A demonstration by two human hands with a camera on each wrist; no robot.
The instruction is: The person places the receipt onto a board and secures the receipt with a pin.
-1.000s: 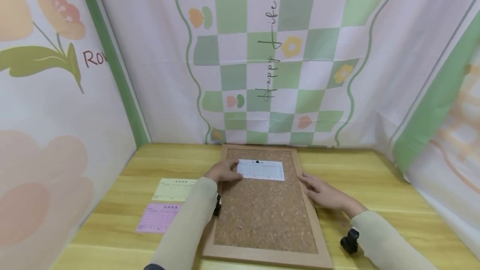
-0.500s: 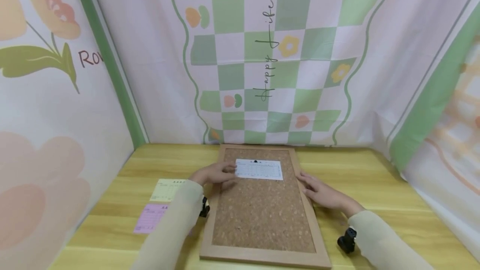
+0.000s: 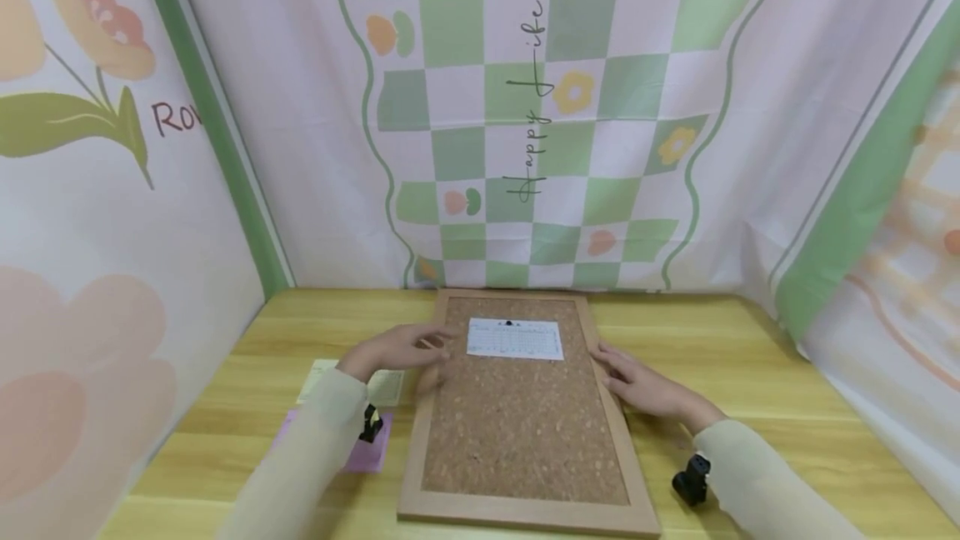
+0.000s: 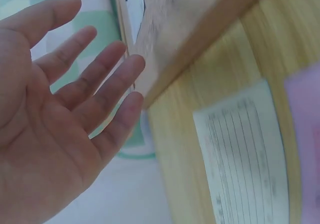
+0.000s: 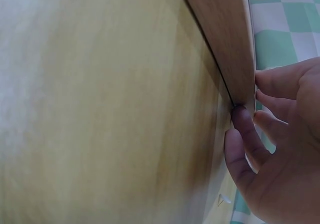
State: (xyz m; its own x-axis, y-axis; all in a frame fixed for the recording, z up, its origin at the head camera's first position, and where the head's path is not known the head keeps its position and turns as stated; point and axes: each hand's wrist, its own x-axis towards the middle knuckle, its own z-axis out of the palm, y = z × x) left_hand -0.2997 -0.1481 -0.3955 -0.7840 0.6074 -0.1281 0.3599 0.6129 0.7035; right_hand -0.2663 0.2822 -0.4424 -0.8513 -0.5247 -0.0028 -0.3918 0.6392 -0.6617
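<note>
- Pink slip [image 3: 367,455], yellow slip [image 4: 245,159], towards the table's [image 3: 202,457] left edge: flimsy, I'd guess; pinch a corner.
- Left hand [image 3: 393,347]: fingers wide, nothing held.
- Corkboard [image 3: 525,432], reaching the back edge: probably stiff, light; grip its frame [image 3: 528,508].
- Right hand [image 3: 645,386]: fingers loosely against it.

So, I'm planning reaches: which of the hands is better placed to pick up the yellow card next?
Probably the left hand: it holds nothing and hovers near the yellow card. The right hand is across the board, touching its right edge.
</note>
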